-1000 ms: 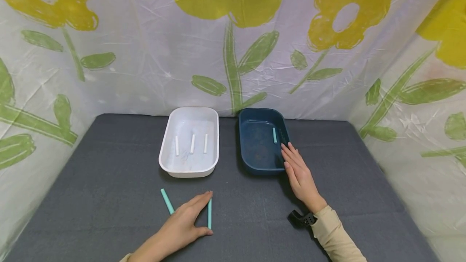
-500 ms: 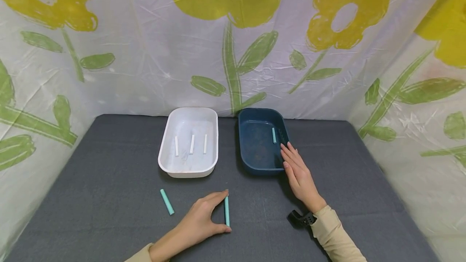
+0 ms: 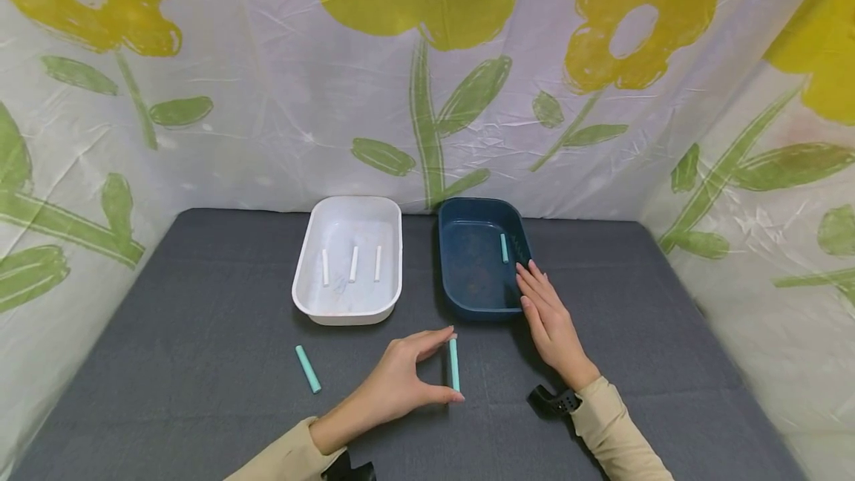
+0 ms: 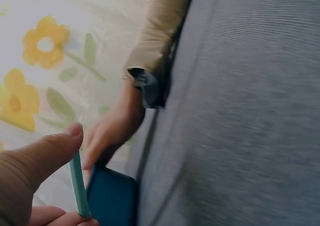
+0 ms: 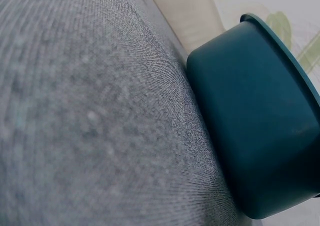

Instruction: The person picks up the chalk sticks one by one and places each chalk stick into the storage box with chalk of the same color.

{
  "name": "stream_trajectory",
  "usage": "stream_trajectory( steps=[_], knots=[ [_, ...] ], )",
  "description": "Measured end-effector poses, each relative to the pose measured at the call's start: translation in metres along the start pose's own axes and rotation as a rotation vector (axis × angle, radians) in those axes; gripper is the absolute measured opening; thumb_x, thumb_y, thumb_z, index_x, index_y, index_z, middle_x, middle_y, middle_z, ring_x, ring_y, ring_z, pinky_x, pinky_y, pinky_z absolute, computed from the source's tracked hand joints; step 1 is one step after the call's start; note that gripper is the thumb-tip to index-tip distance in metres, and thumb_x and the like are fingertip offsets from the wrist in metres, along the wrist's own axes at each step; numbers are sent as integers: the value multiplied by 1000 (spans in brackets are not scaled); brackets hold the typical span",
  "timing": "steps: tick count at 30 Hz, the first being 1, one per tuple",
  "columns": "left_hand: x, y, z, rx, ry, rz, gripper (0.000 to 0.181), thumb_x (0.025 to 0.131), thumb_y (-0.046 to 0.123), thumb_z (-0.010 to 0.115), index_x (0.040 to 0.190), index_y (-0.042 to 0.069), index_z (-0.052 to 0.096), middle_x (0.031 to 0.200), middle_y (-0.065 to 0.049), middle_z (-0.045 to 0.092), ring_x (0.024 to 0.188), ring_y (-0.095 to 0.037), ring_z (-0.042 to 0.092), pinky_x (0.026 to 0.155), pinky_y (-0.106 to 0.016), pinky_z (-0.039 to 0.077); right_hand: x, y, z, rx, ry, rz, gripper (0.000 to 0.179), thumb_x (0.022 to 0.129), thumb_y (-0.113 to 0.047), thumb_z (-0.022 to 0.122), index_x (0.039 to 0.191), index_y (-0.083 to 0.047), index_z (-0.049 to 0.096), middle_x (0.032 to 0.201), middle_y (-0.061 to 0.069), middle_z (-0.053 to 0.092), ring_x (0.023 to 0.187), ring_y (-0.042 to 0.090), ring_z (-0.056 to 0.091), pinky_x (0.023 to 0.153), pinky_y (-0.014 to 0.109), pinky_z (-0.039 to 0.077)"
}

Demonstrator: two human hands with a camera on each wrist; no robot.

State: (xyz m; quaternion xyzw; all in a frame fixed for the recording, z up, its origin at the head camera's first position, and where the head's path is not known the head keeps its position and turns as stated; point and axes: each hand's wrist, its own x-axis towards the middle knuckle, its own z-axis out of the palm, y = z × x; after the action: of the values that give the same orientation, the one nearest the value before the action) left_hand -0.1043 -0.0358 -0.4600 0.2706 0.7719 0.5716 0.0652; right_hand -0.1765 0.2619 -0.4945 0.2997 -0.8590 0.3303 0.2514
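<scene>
A teal stick of chalk [image 3: 454, 366] is pinched by its two ends between the thumb and fingertips of my left hand [image 3: 399, 377], in front of the dark blue tub [image 3: 469, 273]. The left wrist view shows the same chalk [image 4: 79, 183] between thumb and fingers. My right hand [image 3: 551, 329] rests with straight fingers against the right side of that tub. One teal chalk [image 3: 504, 249] lies inside the tub. Another teal chalk [image 3: 308, 369] lies on the cloth to the left. In the right wrist view the tub's outer wall [image 5: 255, 111] shows; the hand itself is out of sight there.
A white tub [image 3: 354, 225] left of the blue one holds three white chalk sticks [image 3: 353, 264]. Dark grey cloth [image 3: 200, 362] covers the table. A flower-printed curtain [image 3: 267, 95] closes off the back and both sides.
My left hand has carried the teal chalk rightward and a little toward the blue tub, uncovering the whole of the other teal chalk on the cloth. My right hand stays in place.
</scene>
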Motion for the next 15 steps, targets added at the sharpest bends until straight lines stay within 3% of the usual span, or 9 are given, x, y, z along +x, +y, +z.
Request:
stream_trajectory(
  steps=[5,11,15],
  knots=[
    [14,10,2,-28,9,27,85,70,22,92,143,4,52,135,-7,62,126,-22,57,100,-37,48,0,0,-1,-5,-3,7,40,106,-13,44,139,9,51,150,18,45,144,37,32,116,53,22],
    [28,19,0,-37,29,57,84,70,20,92,143,5,53,135,-4,61,126,-21,56,101,-39,48,1,-2,-2,-12,-16,23,40,106,-13,44,141,7,50,151,17,44,145,35,31,120,43,17],
    [39,23,-2,-15,34,60,84,71,22,91,144,9,51,137,-3,60,127,-21,56,101,-35,48,1,-3,-2,-18,-21,30,40,106,-12,44,141,7,50,151,16,44,145,34,31,117,51,21]
  ],
)
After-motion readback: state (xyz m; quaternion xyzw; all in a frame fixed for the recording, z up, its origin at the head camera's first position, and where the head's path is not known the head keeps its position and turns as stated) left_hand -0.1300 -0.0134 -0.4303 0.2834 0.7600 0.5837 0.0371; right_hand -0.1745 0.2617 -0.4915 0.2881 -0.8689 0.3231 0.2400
